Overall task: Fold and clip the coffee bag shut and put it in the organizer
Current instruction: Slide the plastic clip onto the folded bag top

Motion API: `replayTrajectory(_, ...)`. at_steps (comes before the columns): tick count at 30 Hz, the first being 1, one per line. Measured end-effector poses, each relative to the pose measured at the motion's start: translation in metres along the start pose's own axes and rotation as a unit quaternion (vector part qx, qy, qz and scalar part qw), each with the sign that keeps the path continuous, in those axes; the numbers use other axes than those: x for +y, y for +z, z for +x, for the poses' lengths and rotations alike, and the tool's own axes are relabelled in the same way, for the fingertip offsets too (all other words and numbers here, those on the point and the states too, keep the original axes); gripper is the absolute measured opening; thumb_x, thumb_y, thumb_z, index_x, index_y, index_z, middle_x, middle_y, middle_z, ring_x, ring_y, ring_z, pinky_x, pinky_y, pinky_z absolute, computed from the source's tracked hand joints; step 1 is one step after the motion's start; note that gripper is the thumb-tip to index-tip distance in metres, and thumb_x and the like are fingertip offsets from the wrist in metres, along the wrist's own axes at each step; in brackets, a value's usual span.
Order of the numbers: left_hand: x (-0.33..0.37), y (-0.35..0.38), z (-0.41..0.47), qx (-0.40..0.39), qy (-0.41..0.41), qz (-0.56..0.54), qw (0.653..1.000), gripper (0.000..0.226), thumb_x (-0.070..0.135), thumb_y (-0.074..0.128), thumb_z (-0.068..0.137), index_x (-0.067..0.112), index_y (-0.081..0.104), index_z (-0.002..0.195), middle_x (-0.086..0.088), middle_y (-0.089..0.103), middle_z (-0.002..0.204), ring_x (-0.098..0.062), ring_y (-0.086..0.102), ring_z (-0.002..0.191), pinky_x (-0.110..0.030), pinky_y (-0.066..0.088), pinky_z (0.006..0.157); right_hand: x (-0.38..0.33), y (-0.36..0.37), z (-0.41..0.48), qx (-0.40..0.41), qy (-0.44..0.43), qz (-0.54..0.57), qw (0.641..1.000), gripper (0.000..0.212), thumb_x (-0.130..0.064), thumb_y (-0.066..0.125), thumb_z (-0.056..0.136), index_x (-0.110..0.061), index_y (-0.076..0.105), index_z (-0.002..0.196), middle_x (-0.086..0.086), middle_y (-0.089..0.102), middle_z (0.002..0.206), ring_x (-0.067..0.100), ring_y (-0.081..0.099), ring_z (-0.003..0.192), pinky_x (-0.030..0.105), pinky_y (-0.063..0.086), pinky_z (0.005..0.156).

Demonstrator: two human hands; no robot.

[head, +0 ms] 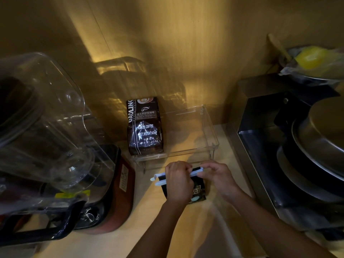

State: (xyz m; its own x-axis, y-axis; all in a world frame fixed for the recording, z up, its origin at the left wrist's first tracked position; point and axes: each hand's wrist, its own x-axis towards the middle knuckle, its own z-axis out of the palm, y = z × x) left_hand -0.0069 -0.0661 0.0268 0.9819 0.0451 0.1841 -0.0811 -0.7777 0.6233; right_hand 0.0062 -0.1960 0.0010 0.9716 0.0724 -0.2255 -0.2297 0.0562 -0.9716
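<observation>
A small black coffee bag (197, 192) lies on the wooden counter in front of me, partly hidden by my hands. A long white clip (158, 178) runs across its folded top edge, its left end gaping open. My left hand (178, 181) presses on the clip and the bag's left part. My right hand (217, 175) pinches the clip's right end. Just behind stands the clear plastic organizer (208, 144), with a large dark coffee bag (144, 127) upright in its left side.
A blender with a clear jug (46, 118) and a red base (119, 187) fills the left. A dark appliance with stacked metal pans (307, 155) stands on the right. A yellow item (310, 56) lies in a bowl at the back right. A wooden wall rises behind.
</observation>
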Motion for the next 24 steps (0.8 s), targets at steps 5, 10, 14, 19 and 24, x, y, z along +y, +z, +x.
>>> replayTrajectory(5, 0.000, 0.002, -0.006, 0.002, 0.019, -0.009, 1.000, 0.017, -0.010, 0.054, 0.069, 0.005, 0.061, 0.071, -0.011, 0.068, 0.078, -0.031, 0.058, 0.080, -0.033, 0.036, 0.078, -0.001, -0.002, -0.001, -0.048, 0.015, -0.047, 0.998, 0.019, -0.002, 0.070, 0.070, -0.015, 0.065, 0.083, 0.006, 0.062, 0.094, 0.013, 0.062, 0.081, 0.012, 0.047, 0.058)
replayTrajectory(10, -0.006, -0.004, -0.006, -0.003, 0.037, -0.007, 0.999, 0.006, 0.006, 0.056, 0.082, 0.009, 0.061, 0.080, -0.009, 0.068, 0.082, -0.029, 0.057, 0.083, -0.036, 0.039, 0.081, -0.002, -0.005, 0.003, -0.040, -0.021, -0.174, 0.984, 0.017, -0.007, 0.070, 0.072, -0.012, 0.066, 0.087, 0.009, 0.060, 0.103, 0.027, 0.051, 0.105, 0.041, 0.045, 0.091)
replayTrajectory(14, -0.017, -0.018, -0.003, -0.054, 0.001, 0.023, 0.998, 0.030, 0.032, 0.062, 0.081, 0.020, 0.054, 0.107, -0.001, 0.066, 0.105, -0.022, 0.053, 0.100, -0.032, 0.035, 0.082, -0.004, -0.003, -0.001, -0.012, -0.031, -0.111, 0.993, 0.021, -0.002, 0.068, 0.073, -0.023, 0.064, 0.077, 0.002, 0.060, 0.094, 0.024, 0.057, 0.095, 0.031, 0.048, 0.078)
replayTrajectory(19, -0.032, -0.037, -0.001, -0.083, 0.023, 0.075, 0.993, 0.030, 0.026, 0.064, 0.079, 0.019, 0.057, 0.107, -0.001, 0.064, 0.109, -0.019, 0.052, 0.102, -0.031, 0.034, 0.088, -0.004, -0.007, -0.004, -0.018, -0.015, -0.054, 0.998, 0.021, 0.000, 0.065, 0.075, -0.021, 0.063, 0.075, -0.001, 0.063, 0.087, 0.014, 0.061, 0.081, 0.021, 0.048, 0.062)
replayTrajectory(24, -0.031, -0.039, -0.003, -0.089, -0.018, 0.036, 0.995, 0.022, 0.020, 0.065, 0.079, 0.018, 0.061, 0.100, -0.001, 0.064, 0.103, -0.015, 0.052, 0.097, -0.032, 0.046, 0.084, -0.004, -0.007, -0.004, -0.031, -0.013, -0.076, 0.997, 0.016, -0.004, 0.066, 0.076, -0.019, 0.063, 0.080, 0.001, 0.061, 0.090, 0.015, 0.059, 0.083, 0.022, 0.048, 0.063)
